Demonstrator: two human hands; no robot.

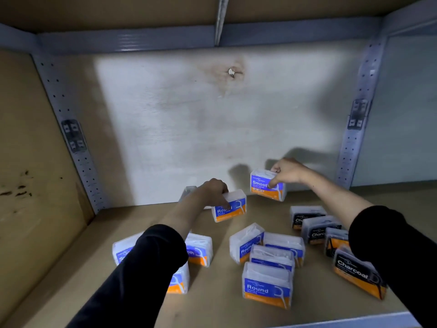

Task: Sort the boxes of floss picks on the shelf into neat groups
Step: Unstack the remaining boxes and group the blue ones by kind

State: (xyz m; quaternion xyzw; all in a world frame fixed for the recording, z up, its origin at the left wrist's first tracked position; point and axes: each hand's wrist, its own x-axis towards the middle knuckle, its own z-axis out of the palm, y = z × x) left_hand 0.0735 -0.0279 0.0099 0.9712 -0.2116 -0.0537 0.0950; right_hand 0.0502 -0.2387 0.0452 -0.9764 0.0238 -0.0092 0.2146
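Brown shelf point(212, 304), left hand point(212, 189) grips "Round" box point(236, 205), right hand point(287, 171) — "Smoot" box point(261, 184)

stained white back wall point(179, 119), grey perforated uprights point(58, 95), brown shelf board point(212, 313)

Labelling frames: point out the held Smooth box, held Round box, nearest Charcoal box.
Smooth box point(259, 184): head view, blue label.
Round box point(235, 207): head view, blue label.
Charcoal box point(352, 268): head view, black label.

You see glossy clear plastic boxes point(266, 284), matt brown board shelf point(220, 311), perforated grey metal uprights point(354, 129), stained white back panel point(189, 114).
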